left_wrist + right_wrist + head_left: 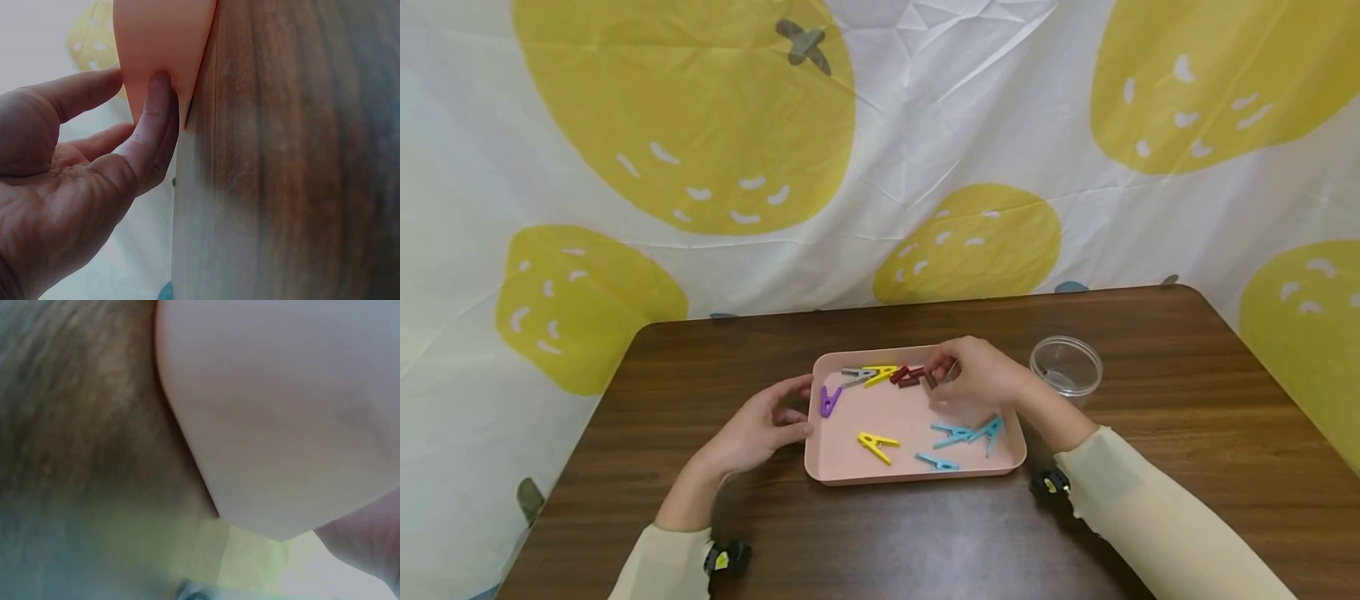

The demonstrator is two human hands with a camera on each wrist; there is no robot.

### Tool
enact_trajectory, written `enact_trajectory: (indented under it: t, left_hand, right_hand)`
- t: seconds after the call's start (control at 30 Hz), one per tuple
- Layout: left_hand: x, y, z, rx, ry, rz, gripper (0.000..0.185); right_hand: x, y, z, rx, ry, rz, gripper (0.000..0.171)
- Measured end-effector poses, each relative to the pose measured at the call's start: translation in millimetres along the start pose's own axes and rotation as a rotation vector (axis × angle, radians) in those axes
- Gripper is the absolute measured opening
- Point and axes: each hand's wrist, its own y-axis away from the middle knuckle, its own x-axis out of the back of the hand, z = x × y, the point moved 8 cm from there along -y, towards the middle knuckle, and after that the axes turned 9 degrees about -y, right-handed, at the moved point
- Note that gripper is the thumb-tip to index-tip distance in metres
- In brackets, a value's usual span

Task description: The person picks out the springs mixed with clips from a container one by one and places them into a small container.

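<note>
Right hand (977,375) is over the far right part of the pink tray (842,462), its fingers curled in around a brown clothes peg (931,380) at the tips; it looks like a pinch, though the hand hides most of the peg. Left hand (760,429) sits at the tray's left edge, fingers loosely bent, and the left wrist view shows a fingertip (157,94) pressed flat against the tray's outer wall (164,44), steadying it rather than gripping.

Inside the tray: a purple peg (828,402) near the left wall, a grey peg (855,376) and a yellow peg (880,373) at the far rim, dark red pegs (907,376) just beside the right hand, a second yellow peg (877,445) in the middle, and three light blue pegs (958,437) towards the near right corner. A clear plastic cup (1066,365) stands on the table (1187,400) just right of the tray.

My read: these pegs are light, stiff plastic with a spring, a bit slick, best taken by the two tail ends. No brand, label or writing readable anywhere
</note>
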Motion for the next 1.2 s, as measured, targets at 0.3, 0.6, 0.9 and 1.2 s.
enact_trajectory:
  t: [0.3, 0.6, 0.9, 1.2]
  left_hand:
    - [2.6, 0.2, -0.1, 0.006, -0.023, 0.009, 0.070]
    - [1.9, -0.1, -1.7, 0.013, -0.015, 0.005, 0.070]
    - [0.7, -0.2, -1.6, 0.006, 0.003, 0.002, 0.071]
    - [0.5, -0.5, -2.5, 0.008, 0.005, 0.002, 0.070]
  right_hand:
    - [9, 10, -15, 0.031, -0.036, 0.010, 0.030]
    - [22, 26, -22, 0.038, -0.057, 0.043, 0.030]
    - [43, 45, -29, 0.067, -0.062, 0.088, 0.031]
    - [65, 66, -29, 0.056, -0.081, 0.143, 0.030]
